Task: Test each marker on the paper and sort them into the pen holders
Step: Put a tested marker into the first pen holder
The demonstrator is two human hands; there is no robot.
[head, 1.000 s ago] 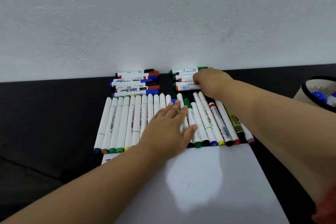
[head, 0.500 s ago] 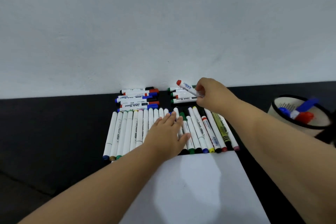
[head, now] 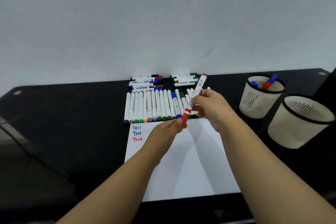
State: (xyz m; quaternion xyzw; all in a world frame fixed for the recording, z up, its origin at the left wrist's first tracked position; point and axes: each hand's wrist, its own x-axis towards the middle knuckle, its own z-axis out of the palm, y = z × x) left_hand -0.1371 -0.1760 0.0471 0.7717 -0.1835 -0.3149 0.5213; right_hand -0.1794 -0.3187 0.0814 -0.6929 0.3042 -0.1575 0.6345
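Observation:
A white marker with a red cap (head: 196, 94) is held above the table, tilted with its cap end down and toward me. My right hand (head: 211, 107) grips its barrel. My left hand (head: 170, 129) pinches the red cap at the lower end. Under them lies a white sheet of paper (head: 190, 169) with "Test" written three times at its top left, twice in blue and once in red. A row of several white markers (head: 151, 105) lies beyond the paper. Two small stacks of markers (head: 147, 83) sit against the wall.
Two white mesh pen holders with black rims stand at the right: the far holder (head: 261, 96) contains blue and red markers, the near holder (head: 300, 122) shows no markers. The table (head: 72, 123) is black and ends at a white wall (head: 163, 23).
My right hand lifted the red-capped marker from the back stack and brought it over the paper's far edge. My left hand left the marker row and took hold of the cap.

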